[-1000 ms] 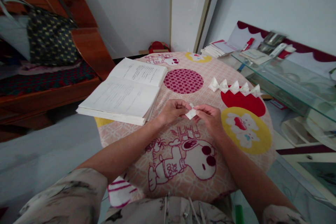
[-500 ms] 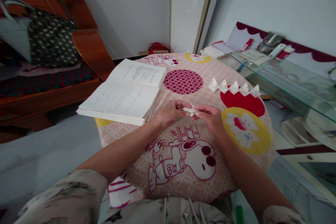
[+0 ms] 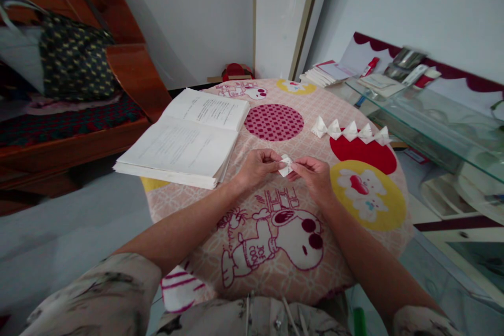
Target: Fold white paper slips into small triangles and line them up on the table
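Note:
My left hand (image 3: 258, 167) and my right hand (image 3: 315, 177) meet over the middle of a round table with a pink cartoon-dog cloth (image 3: 275, 241). Both pinch a small folded piece of white paper (image 3: 285, 165) between fingertips, just above the cloth. Beyond my right hand lies a row of several folded white paper pieces (image 3: 352, 131), joined in a line across the cloth. An open book (image 3: 185, 136) lies to the left of my left hand.
A glass-topped shelf (image 3: 433, 115) with papers, a red pen and a metal cup stands at the right. A wooden bench with a dark patterned bag (image 3: 73, 63) is at the left. A stack of booklets (image 3: 326, 72) lies behind the table.
The paper piece has been turned between my fingertips, from flat and low to raised and more upright. Both hands have stayed in the same spot.

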`<move>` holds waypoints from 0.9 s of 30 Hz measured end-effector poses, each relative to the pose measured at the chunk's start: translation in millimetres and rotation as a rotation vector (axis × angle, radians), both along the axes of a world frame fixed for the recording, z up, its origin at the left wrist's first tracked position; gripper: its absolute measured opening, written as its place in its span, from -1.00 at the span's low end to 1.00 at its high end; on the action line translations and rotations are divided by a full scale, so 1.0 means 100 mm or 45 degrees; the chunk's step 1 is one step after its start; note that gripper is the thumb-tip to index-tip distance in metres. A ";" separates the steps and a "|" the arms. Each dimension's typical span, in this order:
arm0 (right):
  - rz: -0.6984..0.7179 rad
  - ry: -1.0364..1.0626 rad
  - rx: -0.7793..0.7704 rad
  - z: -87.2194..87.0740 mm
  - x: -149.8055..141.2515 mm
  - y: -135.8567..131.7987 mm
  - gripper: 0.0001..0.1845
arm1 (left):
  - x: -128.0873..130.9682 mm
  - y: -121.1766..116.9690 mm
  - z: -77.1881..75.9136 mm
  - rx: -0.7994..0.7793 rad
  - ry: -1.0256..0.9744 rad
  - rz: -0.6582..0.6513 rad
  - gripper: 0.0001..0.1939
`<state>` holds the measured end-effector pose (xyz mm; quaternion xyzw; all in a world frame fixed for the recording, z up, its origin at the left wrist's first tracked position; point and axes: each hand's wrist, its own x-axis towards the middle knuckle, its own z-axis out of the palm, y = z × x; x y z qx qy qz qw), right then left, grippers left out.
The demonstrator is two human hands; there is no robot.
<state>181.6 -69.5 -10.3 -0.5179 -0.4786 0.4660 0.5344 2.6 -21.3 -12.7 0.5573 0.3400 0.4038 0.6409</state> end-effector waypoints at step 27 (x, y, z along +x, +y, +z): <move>0.056 -0.177 0.094 -0.02 -0.03 -0.04 -0.73 | 0.01 -0.05 0.03 0.173 0.072 0.156 -0.68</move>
